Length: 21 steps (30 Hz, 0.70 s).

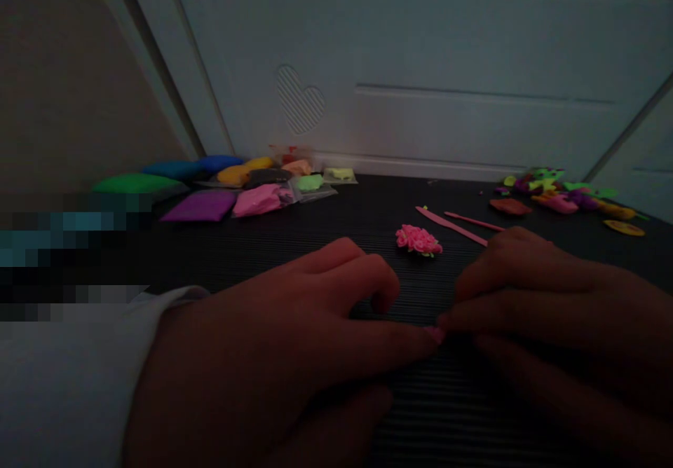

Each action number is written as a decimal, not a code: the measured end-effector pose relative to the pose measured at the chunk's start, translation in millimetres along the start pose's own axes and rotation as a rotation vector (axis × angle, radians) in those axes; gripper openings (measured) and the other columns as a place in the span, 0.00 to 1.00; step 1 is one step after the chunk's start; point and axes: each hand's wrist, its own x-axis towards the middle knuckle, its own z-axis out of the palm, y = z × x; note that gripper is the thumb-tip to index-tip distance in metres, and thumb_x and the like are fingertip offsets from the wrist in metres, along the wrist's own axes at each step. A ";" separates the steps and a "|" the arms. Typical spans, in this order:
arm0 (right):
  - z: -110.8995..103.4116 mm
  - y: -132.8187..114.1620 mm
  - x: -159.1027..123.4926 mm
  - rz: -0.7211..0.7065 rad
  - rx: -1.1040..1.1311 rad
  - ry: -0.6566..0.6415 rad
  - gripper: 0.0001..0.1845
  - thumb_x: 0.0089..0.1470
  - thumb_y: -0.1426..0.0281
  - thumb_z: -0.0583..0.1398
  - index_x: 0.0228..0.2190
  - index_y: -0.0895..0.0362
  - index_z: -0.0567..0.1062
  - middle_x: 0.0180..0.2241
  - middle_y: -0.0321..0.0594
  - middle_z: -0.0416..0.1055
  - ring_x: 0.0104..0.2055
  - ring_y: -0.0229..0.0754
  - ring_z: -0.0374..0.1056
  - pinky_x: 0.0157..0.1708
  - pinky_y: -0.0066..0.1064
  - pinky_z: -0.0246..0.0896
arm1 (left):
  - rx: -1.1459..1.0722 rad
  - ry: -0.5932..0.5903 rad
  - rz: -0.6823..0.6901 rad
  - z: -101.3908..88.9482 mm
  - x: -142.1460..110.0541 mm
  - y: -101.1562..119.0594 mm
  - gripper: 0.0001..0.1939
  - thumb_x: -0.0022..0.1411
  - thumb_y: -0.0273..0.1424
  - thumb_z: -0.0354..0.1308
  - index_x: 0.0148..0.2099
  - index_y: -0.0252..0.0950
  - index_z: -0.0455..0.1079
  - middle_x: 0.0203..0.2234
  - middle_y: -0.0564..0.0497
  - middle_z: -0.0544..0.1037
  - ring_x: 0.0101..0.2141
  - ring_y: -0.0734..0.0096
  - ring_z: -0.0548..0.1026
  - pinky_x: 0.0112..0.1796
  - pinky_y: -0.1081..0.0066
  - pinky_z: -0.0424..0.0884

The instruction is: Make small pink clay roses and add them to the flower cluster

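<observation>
A tiny piece of pink clay (434, 333) sits where my two hands meet, low over the dark tabletop. My left hand (294, 335) comes in from the left, its index finger stretched so the tip touches the clay; the other fingers are bent and the thumb is lower down. From the right, my right hand (552, 300) has its fingers bunched, their tips at the clay. Just beyond the hands lies a cluster of small pink roses (418, 240) with light green bits. Behind my right hand are a flat pink modelling tool (452, 226) and a thinner pink tool (473, 221).
Bags of coloured clay lie at the back left, among them a purple bag (202, 206), a pink bag (263, 200) and a green bag (139, 185). Colourful clay shapes (562, 198) are heaped at the back right. A pale panelled door (420, 54) rises behind the table.
</observation>
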 end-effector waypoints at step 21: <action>0.4 0.5 -0.5 -0.026 -0.016 -0.007 0.15 0.59 0.78 0.57 0.39 0.46 0.78 0.38 0.24 0.74 0.38 0.37 0.68 0.54 0.41 0.47 | -0.019 -0.014 -0.025 -1.1 3.1 1.8 0.19 0.63 0.33 0.60 0.56 0.48 0.73 0.39 0.49 0.75 0.34 0.60 0.71 0.30 0.63 0.71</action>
